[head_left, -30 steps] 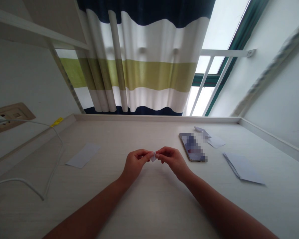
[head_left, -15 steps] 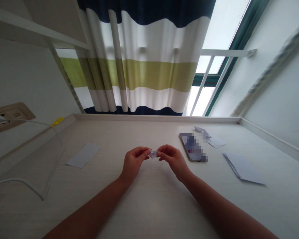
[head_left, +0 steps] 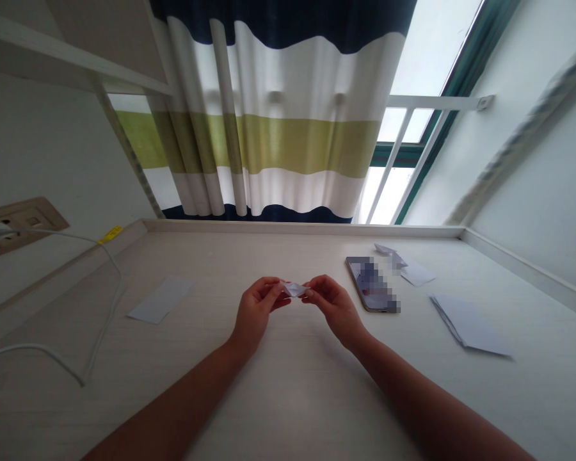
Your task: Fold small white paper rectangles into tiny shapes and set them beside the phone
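A small piece of folded white paper point(head_left: 294, 290) is held up between my two hands over the middle of the desk. My left hand point(head_left: 258, 308) pinches its left end between thumb and fingers. At the opposite end, the fingertips of my right hand point(head_left: 335, 306) are closed on the paper. The fingers cover both of its ends, and its middle shows creased, slanting faces. To the right of my right hand lies a phone point(head_left: 368, 285), screen up and partly blurred.
A stack of white paper point(head_left: 473, 325) lies on the right of the desk point(head_left: 288, 397). Behind the phone are folded paper pieces point(head_left: 388, 254) and a white sheet point(head_left: 417, 274). At left lie another sheet point(head_left: 160, 299) and a white cable point(head_left: 106, 320) running from a wall socket point(head_left: 33, 221).
The folded paper now looks wider and flatter between my fingers, its lower point less visible. Both hands have shifted slightly up and the left fingers have changed their hold. Everything else stays put.
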`<state>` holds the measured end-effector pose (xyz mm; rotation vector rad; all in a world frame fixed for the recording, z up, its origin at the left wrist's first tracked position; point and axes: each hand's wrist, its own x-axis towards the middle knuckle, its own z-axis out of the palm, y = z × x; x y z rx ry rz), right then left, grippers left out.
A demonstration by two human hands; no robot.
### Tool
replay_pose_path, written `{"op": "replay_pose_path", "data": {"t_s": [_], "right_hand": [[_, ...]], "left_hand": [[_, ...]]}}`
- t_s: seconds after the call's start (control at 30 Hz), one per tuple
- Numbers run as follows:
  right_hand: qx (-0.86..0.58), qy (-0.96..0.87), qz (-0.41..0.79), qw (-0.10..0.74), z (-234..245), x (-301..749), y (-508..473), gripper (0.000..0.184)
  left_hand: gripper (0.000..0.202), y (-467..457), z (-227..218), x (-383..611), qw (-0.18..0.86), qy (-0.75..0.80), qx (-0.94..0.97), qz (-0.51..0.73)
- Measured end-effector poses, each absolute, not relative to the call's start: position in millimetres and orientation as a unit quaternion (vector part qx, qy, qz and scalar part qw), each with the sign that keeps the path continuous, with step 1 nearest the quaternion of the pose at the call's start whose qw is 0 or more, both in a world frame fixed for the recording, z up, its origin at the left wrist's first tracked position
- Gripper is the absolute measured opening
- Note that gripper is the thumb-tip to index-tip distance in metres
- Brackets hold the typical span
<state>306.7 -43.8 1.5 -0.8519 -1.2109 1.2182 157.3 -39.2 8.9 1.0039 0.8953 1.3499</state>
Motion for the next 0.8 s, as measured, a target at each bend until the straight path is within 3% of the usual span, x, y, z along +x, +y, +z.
{"op": "replay_pose_path", "data": {"t_s": [0.8], "right_hand": [[-0.346,-0.47,0.563,0.585,2.8,304.5,-45.9,0.021]], "left_hand": [[0.017,-40.2,11.6,157.7,0.63,0.353,0.382,0.577]]}}
